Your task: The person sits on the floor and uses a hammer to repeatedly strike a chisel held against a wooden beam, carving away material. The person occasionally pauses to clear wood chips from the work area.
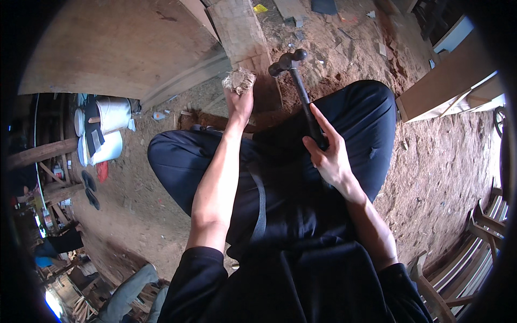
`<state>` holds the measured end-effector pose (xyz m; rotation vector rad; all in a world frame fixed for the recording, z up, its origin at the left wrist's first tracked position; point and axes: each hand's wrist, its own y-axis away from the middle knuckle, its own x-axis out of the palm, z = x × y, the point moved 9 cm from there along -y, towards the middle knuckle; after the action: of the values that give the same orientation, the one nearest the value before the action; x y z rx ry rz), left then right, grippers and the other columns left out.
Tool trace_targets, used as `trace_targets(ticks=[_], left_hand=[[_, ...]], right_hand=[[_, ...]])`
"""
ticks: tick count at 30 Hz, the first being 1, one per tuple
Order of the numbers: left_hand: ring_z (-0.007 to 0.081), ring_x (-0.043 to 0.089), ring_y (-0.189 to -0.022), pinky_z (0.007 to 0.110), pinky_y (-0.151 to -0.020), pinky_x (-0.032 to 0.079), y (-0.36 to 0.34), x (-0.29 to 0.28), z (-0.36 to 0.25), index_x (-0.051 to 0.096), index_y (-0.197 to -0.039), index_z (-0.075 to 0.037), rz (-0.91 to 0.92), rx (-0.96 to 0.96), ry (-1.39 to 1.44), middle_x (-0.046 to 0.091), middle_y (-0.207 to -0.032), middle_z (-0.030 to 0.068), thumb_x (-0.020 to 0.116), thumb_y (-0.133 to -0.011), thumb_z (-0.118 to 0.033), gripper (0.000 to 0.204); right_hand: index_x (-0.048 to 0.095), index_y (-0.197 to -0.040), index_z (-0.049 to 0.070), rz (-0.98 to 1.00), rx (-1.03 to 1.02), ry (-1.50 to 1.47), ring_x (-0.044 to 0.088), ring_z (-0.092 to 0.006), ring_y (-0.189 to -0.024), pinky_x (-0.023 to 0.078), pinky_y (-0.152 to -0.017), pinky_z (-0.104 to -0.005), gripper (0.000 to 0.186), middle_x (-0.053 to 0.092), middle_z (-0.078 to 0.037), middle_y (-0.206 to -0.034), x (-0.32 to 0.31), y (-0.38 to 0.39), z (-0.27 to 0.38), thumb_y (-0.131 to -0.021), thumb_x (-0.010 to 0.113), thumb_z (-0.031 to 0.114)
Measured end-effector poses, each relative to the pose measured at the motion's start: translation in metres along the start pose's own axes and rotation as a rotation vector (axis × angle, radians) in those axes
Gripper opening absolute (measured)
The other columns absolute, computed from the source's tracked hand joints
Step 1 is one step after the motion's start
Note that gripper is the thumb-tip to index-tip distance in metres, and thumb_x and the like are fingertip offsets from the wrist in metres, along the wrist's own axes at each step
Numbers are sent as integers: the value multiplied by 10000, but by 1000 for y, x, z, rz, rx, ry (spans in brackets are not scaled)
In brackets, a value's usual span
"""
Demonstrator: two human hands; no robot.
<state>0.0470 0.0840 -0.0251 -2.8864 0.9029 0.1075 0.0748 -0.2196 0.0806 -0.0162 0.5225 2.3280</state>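
Near plank (243,40) edge, a hammer (302,92)

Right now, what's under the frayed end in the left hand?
A wooden plank shows beside and beyond the frayed end. What lies directly underneath is hidden, covered by that end and the left hand.

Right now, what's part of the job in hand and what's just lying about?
In the job:
- hammer, in the right hand
- frayed-topped piece, in the left hand
- wooden plank in front (likely)

Apparently lying about:
- yellow scrap, far edge
- dark slippers, left
- red item near them, unclear what
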Motion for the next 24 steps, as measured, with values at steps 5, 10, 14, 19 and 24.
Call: trace_targets(ticks=[5,10,14,19,24], left_hand=[[137,658,-917,351,-805,538,6,2,-18,719,-1026,13,37,59,-7,735,-977,42,737,-961,-111,141],[141,672,-928,353,-813,540,7,1,-18,734,-1037,17,-23,-1,56,751,-997,55,780,-944,-146,193],[197,708,-975,383,-844,545,8,1,-30,725,-1069,20,-54,122,-70,764,-1027,98,745,-959,-141,196],[140,678,-970,348,-841,533,6,6,-35,740,-1085,-20,-10,143,15,739,-1037,40,751,-958,-142,177],[178,687,-1018,376,-878,537,16,5,-52,721,-1162,8,-1,122,-70,748,-1073,76,718,-990,-151,234]], right_hand=[[399,-1631,153,-51,-302,124,772,-332,-967,563,-885,-408,729,737,-251,-1216,-2,4,14,-961,666,42],[408,-1626,207,-33,-491,234,743,-427,-929,576,-815,-432,724,740,-262,-1106,2,20,72,-973,676,49],[430,-1602,121,23,-535,374,670,-450,-1138,576,-917,-418,692,688,-237,-1303,11,27,105,-965,670,-1],[430,-1607,140,55,-469,525,722,-446,-1007,600,-802,-444,701,684,-234,-1339,26,14,91,-963,656,-19],[406,-1619,227,-55,-589,437,711,-461,-852,566,-720,-485,732,707,-253,-982,21,23,119,-963,671,38]])
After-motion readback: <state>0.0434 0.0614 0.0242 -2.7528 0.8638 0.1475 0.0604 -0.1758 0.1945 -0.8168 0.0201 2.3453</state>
